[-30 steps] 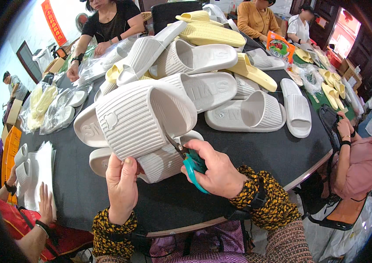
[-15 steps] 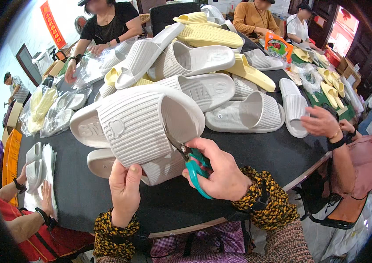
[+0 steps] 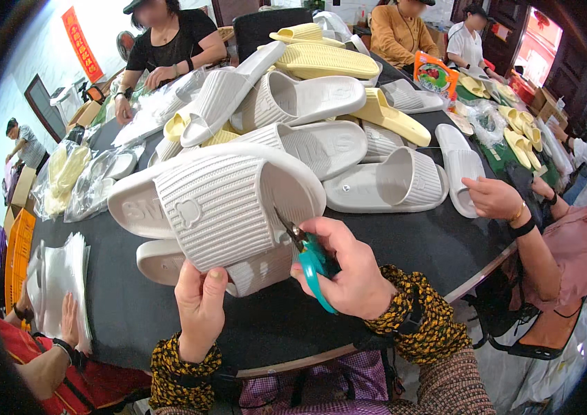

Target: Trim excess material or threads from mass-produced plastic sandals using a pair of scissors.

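Observation:
My left hand (image 3: pixel 200 301) pinches the near edge of a light grey slide sandal (image 3: pixel 214 204), thumb on its ribbed strap. The strap carries a raised bear-shaped outline. Teal-handled scissors (image 3: pixel 315 266) are in my right hand (image 3: pixel 352 277), with their dark blades at the strap's right edge, over the sandal's opening. Whether the blades touch the sandal I cannot tell. Beneath it lies a second grey slide sandal (image 3: pixel 162 261), partly hidden. Just beyond is a heap of grey slide sandals (image 3: pixel 321 145) and yellow ones (image 3: pixel 324 61) on the dark table (image 3: pixel 169 325).
At right, a co-worker's hand (image 3: pixel 494 197) touches a grey sandal (image 3: pixel 461 162). On the left another person's hands rest by a stack of clear plastic bags (image 3: pixel 65 290). Bagged sandals (image 3: pixel 103 173) lie at the far left. An orange crate (image 3: pixel 20 256) stands beside the table.
The scissors' blades have shifted slightly upward on the sandal and look more closed. The co-worker's hand at right has come onto the grey sandal. The person at left has moved the small sandals leftward.

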Demonstrator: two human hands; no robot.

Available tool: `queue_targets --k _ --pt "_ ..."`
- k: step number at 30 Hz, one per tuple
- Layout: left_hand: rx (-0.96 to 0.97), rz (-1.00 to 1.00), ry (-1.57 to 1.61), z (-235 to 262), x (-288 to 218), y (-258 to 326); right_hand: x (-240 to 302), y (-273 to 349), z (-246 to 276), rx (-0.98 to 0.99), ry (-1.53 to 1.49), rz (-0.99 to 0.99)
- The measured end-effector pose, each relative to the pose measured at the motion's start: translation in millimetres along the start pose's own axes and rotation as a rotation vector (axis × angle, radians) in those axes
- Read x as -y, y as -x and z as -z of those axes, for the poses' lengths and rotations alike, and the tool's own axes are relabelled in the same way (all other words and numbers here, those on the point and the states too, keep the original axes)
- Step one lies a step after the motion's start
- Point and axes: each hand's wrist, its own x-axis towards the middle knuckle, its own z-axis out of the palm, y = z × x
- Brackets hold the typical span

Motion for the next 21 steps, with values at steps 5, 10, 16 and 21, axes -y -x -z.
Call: queue_targets --k 5,10,16,21 --pt "-0.006 -0.021 -0.056 -1.9 -3.5 0.7 7.5 -1.4 3.7 0.001 -0.045 -0.068" --pt "0.006 -0.02 -0.141 -4.7 -9.2 3.1 8.9 -3.5 2.9 -0.01 -0.016 -0.067" --pt "0.05 -0.003 -0.135 -5.3 -9.6 5.4 4.3 -2.6 4.1 -0.043 0.045 0.011" --pt "0.051 -0.016 -0.116 -5.5 -9.8 5.8 -2.9 -2.4 3.8 -0.048 0.103 0.086"
